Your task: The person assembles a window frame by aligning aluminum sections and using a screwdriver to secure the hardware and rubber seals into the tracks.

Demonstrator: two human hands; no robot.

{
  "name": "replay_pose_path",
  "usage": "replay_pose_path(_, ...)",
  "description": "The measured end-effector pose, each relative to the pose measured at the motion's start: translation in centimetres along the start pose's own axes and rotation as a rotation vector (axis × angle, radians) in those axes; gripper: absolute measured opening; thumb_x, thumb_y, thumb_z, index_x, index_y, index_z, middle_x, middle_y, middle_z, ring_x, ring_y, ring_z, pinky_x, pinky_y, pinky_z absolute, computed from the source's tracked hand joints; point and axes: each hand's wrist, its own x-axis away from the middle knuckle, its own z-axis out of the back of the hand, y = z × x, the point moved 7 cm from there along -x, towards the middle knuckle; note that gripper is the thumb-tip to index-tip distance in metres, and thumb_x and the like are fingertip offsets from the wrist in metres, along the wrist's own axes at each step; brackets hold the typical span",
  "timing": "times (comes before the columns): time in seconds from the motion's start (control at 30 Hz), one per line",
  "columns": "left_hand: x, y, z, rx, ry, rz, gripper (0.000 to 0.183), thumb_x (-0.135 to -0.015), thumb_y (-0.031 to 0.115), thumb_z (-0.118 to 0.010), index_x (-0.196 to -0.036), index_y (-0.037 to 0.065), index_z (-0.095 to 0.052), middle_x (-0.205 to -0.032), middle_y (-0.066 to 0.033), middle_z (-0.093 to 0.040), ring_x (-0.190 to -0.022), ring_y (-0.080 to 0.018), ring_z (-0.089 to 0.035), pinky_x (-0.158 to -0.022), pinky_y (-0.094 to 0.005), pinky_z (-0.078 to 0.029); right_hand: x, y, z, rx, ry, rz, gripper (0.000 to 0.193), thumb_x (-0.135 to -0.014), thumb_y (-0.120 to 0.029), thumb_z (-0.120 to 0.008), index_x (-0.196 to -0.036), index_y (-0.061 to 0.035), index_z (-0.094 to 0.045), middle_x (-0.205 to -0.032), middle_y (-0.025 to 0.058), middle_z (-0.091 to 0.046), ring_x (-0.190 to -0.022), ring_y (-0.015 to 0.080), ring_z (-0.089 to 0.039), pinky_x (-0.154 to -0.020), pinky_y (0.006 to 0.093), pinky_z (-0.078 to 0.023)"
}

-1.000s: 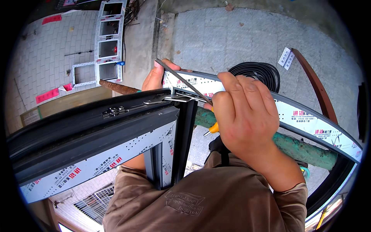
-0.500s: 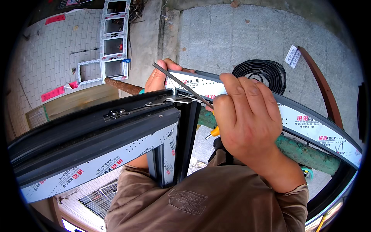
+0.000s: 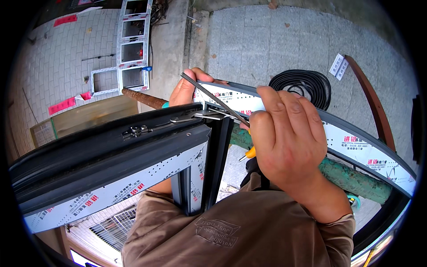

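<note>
My right hand [image 3: 291, 135] is closed around the lower end of a thin dark metal rod [image 3: 209, 94]. The rod slants up to the left, crossing the corner of a window frame [image 3: 369, 149] covered in printed white film. Just below the rod is a metal hinge arm [image 3: 209, 115], which joins this frame to a dark window sash [image 3: 106, 138] on the left. Beyond the corner, my left hand [image 3: 183, 91] grips the frame's far side; part of it is hidden behind the frame. A yellow-handled tool with a metal tip [image 3: 247, 154] shows beneath my right hand.
A green, worn pipe [image 3: 356, 178] runs under the frame. On the paving beyond lie a coil of black hose [image 3: 300, 84] and a brown curved bar [image 3: 369, 100]. White window frames [image 3: 133, 53] stand farther off at the left, near a rusty pipe [image 3: 144, 99].
The whole view has shifted slightly. Both hands keep their grips, and the rod still lies across the frame corner.
</note>
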Motion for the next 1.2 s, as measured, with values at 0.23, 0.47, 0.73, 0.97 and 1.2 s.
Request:
replay_pose_path(0.23,0.5,1.1,-0.3,-0.127,0.039,0.026,0.051,-0.121,0.052,-0.043,-0.116,0.005,-0.062,-0.114,-0.0238,-0.077,-0.112,-0.0357,-0.079,-0.1,-0.0483,-0.067,0.1,-0.1,-0.1,0.0,0.032,0.03,0.018,-0.09,-0.014,-0.075,-0.087,-0.0064,-0.059,-0.113,0.0128,-0.077,-0.105,0.0268,-0.073,-0.097,0.0426,-0.061)
replay_pose_path(0.47,4.5,2.2,7.0,-0.314,0.439,-0.191,0.047,-0.118,0.043,-0.059,-0.138,0.001,-0.067,-0.125,-0.0154,-0.078,-0.108,-0.0238,-0.077,-0.096,-0.0367,-0.065,0.5,0.1,-0.1,-0.018,0.08,0.064,0.015,-0.086,-0.014,-0.072,-0.09,-0.006,-0.061,-0.116,0.0153,-0.077,-0.106,0.0291,-0.073,-0.101,0.0427,-0.057)
replay_pose_path(0.73,17.8,9.6,4.2,-0.884,0.554,-0.286,0.028,-0.115,0.021,-0.064,-0.105,-0.003,-0.074,-0.099,-0.0068,-0.076,-0.091,-0.0157,-0.069,-0.086,-0.0324,-0.054,0.3,-0.2,0.3,-0.026,0.071,0.083,0.014,-0.086,-0.014,-0.07,-0.094,-0.0051,-0.063,-0.115,0.0168,-0.076,-0.107,0.0288,-0.071,-0.102,0.0417,-0.054)
replay_pose_path(0.97,22.0,13.3,-12.9,-1.464,0.027,-0.664,0.018,-0.093,0.01,-0.084,-0.085,0.003,-0.069,-0.08,-0.0125,-0.069,-0.069,-0.0332,-0.067,-0.067,-0.0408,-0.055,-0.2,-0.4,1.1,-0.127,-0.056,0.045,0.031,-0.086,-0.019,-0.083,-0.104,-0.0008,-0.066,-0.117,0.0185,-0.077,-0.108,0.0346,-0.073,-0.1,0.0458,-0.055)
replay_pose_path(1.2,14.4,11.1,-18.8,-1.812,-0.107,-0.642,0.048,-0.087,0.01,-0.088,-0.129,-0.002,-0.068,-0.12,-0.0201,-0.072,-0.115,-0.0397,-0.07,-0.1,-0.0478,-0.056,0.6,1.8,5.1,-0.119,-0.069,-0.051,0.016,-0.089,-0.014,-0.077,-0.096,-0.0054,-0.065,-0.097,0.0129,-0.073,-0.098,0.032,-0.07,-0.096,0.0437,-0.053)
